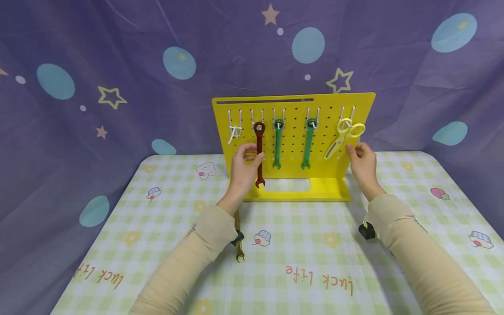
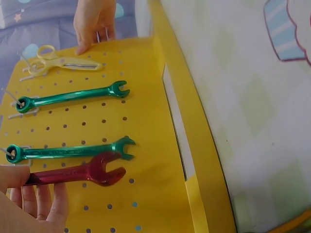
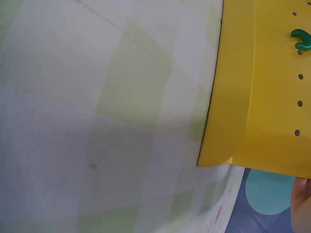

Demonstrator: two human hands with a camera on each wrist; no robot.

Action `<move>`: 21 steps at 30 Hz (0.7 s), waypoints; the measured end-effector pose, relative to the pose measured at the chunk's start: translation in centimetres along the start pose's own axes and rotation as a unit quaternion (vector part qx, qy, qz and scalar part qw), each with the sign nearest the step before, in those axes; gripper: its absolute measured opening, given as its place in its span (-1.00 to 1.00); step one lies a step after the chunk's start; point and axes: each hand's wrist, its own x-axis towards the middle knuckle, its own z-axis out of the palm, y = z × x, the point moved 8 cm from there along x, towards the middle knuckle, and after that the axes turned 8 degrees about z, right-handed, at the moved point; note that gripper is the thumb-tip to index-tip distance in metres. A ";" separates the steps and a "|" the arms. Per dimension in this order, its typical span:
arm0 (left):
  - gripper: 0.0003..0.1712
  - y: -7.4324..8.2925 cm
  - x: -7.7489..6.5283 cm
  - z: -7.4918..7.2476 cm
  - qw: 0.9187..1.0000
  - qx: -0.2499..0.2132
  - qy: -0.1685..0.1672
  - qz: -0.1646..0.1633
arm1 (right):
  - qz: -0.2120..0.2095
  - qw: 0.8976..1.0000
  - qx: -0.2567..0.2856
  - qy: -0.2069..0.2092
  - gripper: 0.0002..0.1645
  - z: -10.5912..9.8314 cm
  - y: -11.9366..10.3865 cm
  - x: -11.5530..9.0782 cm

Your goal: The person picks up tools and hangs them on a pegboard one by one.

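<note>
My left hand [image 1: 245,168] pinches the shaft of a red combination wrench [image 1: 259,153] between thumb and fingers. The wrench hangs upright before the yellow pegboard [image 1: 295,148], its ring end at a white hook and its open end down. In the left wrist view, the open end of the red wrench [image 2: 102,170] overlaps the lower green wrench. With my right hand [image 1: 363,166] I grip the right edge of the pegboard, thumb in front. The right wrist view shows only part of that hand [image 3: 301,206], at the board's edge.
Two green wrenches [image 1: 278,146] [image 1: 308,146] and yellow scissors [image 1: 342,138] hang on hooks. A bare white hook [image 1: 235,131] is at the left. A gold wrench [image 1: 239,251] lies on the checked tablecloth [image 1: 299,245], partly behind my left wrist. A purple curtain [image 1: 244,78] stands behind.
</note>
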 end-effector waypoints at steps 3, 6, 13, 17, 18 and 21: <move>-0.70 -0.2 0.4 0.0 1.000 -0.001 -0.002 0.006 | 0.003 1.000 0.000 0.001 -0.47 0.0 0.0 0.0; -0.69 -0.4 0.8 0.1 1.000 -0.002 -0.001 0.012 | 0.003 1.000 0.004 0.001 -0.48 0.0 0.0 0.1; -0.68 -0.9 1.5 0.0 1.000 0.005 0.001 0.005 | 0.004 1.000 0.010 -0.001 -0.49 0.0 0.0 0.1; -0.69 -1.0 1.8 -0.1 1.000 0.011 0.001 0.003 | 0.005 1.000 0.009 -0.003 -0.47 0.0 0.0 0.1; -0.69 -1.0 1.8 -0.1 1.000 0.013 0.000 0.004 | 0.006 1.000 0.009 -0.004 -0.47 0.1 0.0 0.1; -0.69 -1.1 2.0 0.0 1.000 0.018 -0.003 0.012 | 0.007 1.000 0.007 -0.004 -0.46 0.1 0.0 0.1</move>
